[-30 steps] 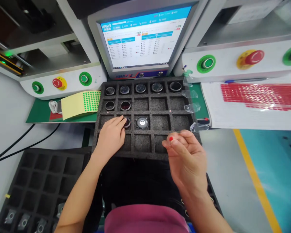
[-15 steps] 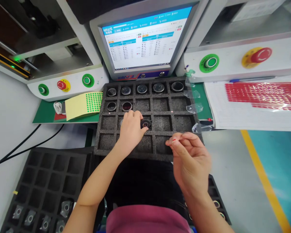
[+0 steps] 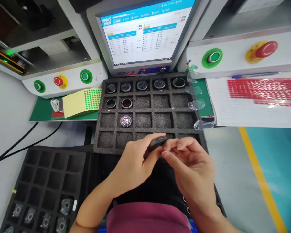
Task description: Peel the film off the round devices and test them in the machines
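Observation:
My left hand (image 3: 133,165) is closed around a dark round watch body (image 3: 157,141), held on edge over the front of the black foam tray (image 3: 134,114). My right hand (image 3: 194,166) meets it from the right, with thumb and index finger pinching a small red sticker (image 3: 163,151) against or very near the watch's edge; contact is partly hidden. In the tray, a watch with a lit screen (image 3: 125,121) lies in the third row. Several dark-faced watches (image 3: 142,85) fill the back row, and two more (image 3: 127,103) sit at the left of the second.
Behind the tray stands a monitor (image 3: 145,35) between machines with green buttons (image 3: 213,57) and red stop buttons (image 3: 266,49). Red sticker sheets (image 3: 264,92) lie right, green-dotted paper (image 3: 93,98) left. Another foam tray (image 3: 47,181) with wrapped parts sits lower left. Clear tape pieces (image 3: 196,104) line the tray's right edge.
My left hand has lifted the watch body from the tray's third row and brought it right and toward me. My hands now meet, and the lit watch is uncovered.

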